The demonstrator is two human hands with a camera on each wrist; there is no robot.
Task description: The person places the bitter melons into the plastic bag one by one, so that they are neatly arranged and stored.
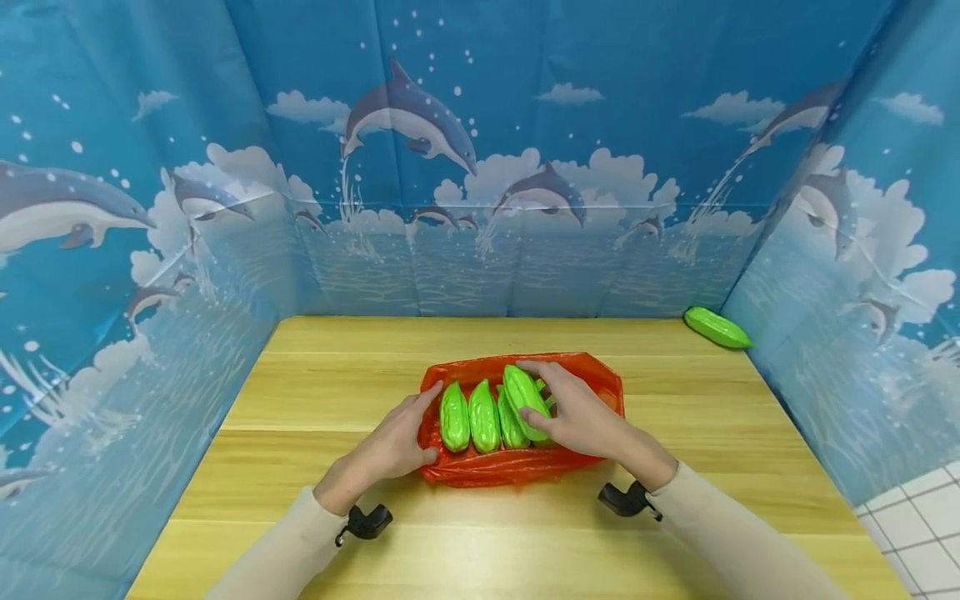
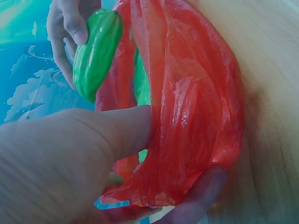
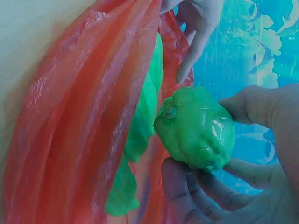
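A red plastic bag point(image 1: 480, 477) lies with its mouth spread on the wooden table, several green ridged gourds point(image 1: 454, 417) side by side in it. My left hand point(image 1: 393, 440) grips the bag's left end; in the left wrist view its thumb point(image 2: 126, 130) goes inside the mouth while fingers stay outside the red film. Over the bag's right half, my right hand point(image 1: 581, 414) holds another green gourd point(image 1: 525, 400) between thumb and fingers. The right wrist view shows this gourd point(image 3: 196, 128) end-on with its stem stub, above the bag's opening.
One more green gourd point(image 1: 717, 327) lies at the table's far right corner, against the curtain. Blue dolphin-print curtains point(image 1: 480, 250) stand along the back and both sides of the wooden table point(image 1: 337, 375). White tiles point(image 1: 918, 517) show at the lower right.
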